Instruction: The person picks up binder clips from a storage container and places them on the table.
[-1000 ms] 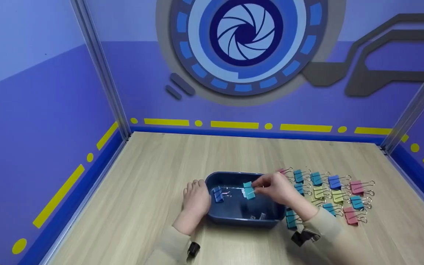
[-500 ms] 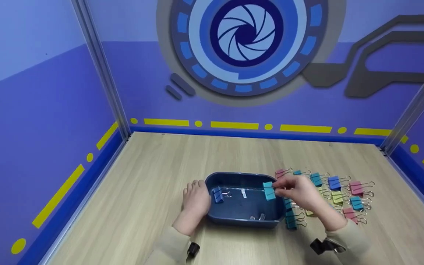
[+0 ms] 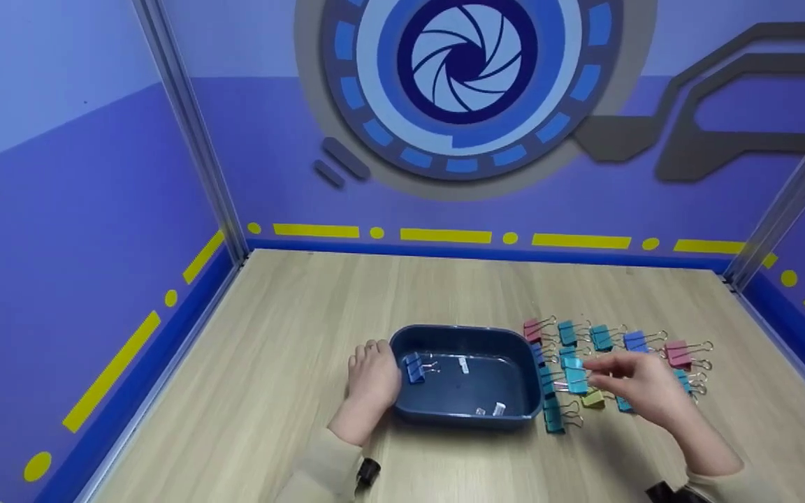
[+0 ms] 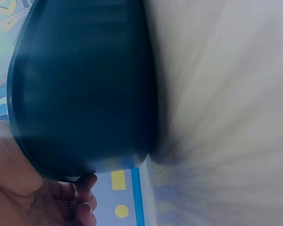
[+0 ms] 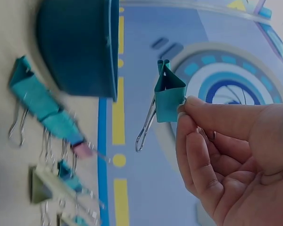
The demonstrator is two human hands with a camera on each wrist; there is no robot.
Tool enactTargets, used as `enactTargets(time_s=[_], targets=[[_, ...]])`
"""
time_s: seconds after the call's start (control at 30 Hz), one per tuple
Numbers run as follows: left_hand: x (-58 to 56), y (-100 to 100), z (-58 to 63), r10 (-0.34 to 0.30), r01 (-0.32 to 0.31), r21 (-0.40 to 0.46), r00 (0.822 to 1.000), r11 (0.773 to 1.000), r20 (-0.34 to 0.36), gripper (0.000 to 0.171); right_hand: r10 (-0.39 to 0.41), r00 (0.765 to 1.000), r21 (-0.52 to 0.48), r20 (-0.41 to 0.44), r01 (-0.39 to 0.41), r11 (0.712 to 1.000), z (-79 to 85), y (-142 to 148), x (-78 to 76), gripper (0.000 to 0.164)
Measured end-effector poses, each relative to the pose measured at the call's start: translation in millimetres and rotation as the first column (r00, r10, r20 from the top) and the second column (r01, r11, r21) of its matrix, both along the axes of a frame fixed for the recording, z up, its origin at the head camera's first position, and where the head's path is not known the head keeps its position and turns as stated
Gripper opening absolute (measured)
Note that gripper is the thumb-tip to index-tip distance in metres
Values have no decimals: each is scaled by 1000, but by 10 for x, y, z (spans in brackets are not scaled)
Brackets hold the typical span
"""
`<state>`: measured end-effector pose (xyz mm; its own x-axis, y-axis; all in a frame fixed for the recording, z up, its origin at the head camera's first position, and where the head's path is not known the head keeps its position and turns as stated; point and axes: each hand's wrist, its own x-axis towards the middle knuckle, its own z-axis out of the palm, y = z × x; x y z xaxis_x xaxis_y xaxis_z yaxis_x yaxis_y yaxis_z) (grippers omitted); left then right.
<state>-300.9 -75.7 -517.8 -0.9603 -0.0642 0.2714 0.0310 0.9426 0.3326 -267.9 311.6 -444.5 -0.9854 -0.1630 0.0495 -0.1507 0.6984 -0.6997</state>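
Note:
My right hand pinches a teal binder clip between thumb and fingertips, above the clips right of the bin. In the right wrist view this clip hangs with one wire handle dangling and the other at the fingertips. My left hand rests against the left end of the dark blue bin, its fingers loosely bent in the left wrist view. Inside the bin lies a blue binder clip with its wire handles to the right.
Right of the bin lie several binder clips in rows, among them pink, blue, yellow and teal ones. Small whitish pieces show on the bin's floor. Patterned panels enclose the wooden table.
My right hand has moved right with the teal clip, from over the bin, past its right rim, to above the rows of clips. The left hand and bin have stayed put.

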Motion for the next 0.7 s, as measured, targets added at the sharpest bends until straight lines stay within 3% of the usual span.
enactTargets(time_s=[0.13,0.4,0.57,0.7], targets=[[4,6,10,0,0,7,1000,1000,-3,17,-9,1000,19,19,8,1000,-51,160,43,23],[10,3,3,-6,6,7,1000,1000,10,19,-28,987,50,157,21,999,-213,404,77,23],[3,-7,-3,-10,10,6,1000,1000,9,18,-2,984,59,177,-8,998,-370,437,72,20],[-2,-7,-6,-17,17,14,999,1000,40,19,-44,978,101,206,23,995,-477,416,42,14]])
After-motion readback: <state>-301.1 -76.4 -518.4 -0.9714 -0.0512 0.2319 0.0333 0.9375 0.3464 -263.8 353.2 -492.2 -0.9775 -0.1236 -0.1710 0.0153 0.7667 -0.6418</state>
